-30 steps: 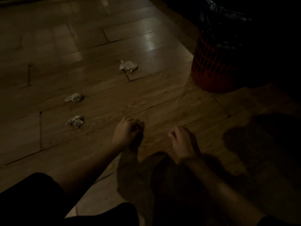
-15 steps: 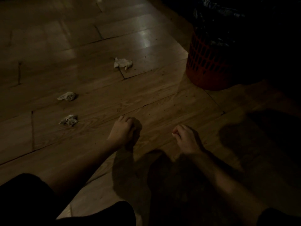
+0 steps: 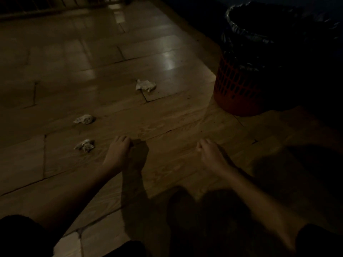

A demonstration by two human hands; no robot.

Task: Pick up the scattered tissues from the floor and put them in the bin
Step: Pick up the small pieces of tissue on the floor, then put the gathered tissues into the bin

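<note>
Task status: early stage, judged from the layout. Three crumpled tissues lie on the wooden floor (image 3: 167,117); none is held. The nearest tissue (image 3: 84,145) lies just beside the left hand (image 3: 118,152). The middle tissue (image 3: 84,119) lies beyond it. The far tissue (image 3: 145,85) lies between the hands and the bin (image 3: 235,86). One bin is present: red mesh, black liner, standing at the right. Contents are not visible.

Left hand: fingers loosely curled, gripping nothing. Right hand (image 3: 210,154): loosely curled, gripping nothing visible. All three pickups remain.

Head camera looks down, forward over dim floor (image 3: 167,127), seemingly close.
</note>
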